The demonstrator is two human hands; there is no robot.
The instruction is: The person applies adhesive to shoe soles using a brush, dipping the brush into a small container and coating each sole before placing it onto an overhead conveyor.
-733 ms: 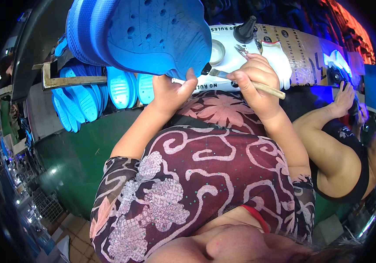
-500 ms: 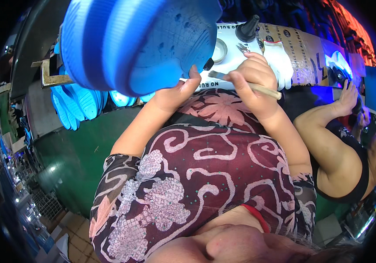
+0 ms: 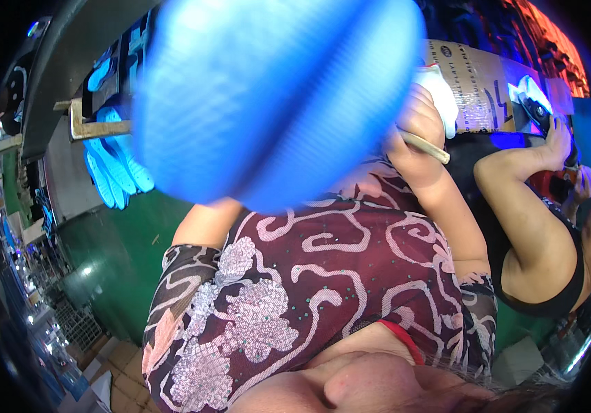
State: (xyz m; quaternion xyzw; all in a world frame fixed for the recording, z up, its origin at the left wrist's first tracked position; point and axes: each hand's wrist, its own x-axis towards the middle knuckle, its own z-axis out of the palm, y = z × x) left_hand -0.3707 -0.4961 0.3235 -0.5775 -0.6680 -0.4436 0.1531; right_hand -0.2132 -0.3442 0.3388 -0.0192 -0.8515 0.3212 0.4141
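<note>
A large blue foam shoe sole [image 3: 281, 103] with ribbed sides looms blurred and very close in the upper middle. My left hand [image 3: 219, 206] holds it from beneath; only the wrist shows and the fingers are behind the sole. To its right, my right hand [image 3: 420, 118] is closed around a wooden-handled brush [image 3: 426, 147]. The handle's end sticks out below the fist, while the brush's other end is hidden by the sole.
More blue soles [image 3: 113, 168] lie at the left beside a wooden frame piece [image 3: 99, 129]. A white cloth-like item [image 3: 441, 103] and a cardboard sheet [image 3: 478, 89] are beyond my right hand. At the right, another person's arm [image 3: 522, 165] reaches to a lit shoe [image 3: 535, 103].
The blue sole has swung right and nearer, now covering the white work surface, the round dish and the dark bottle. My left hand has gone behind it. My right hand has shifted slightly right.
</note>
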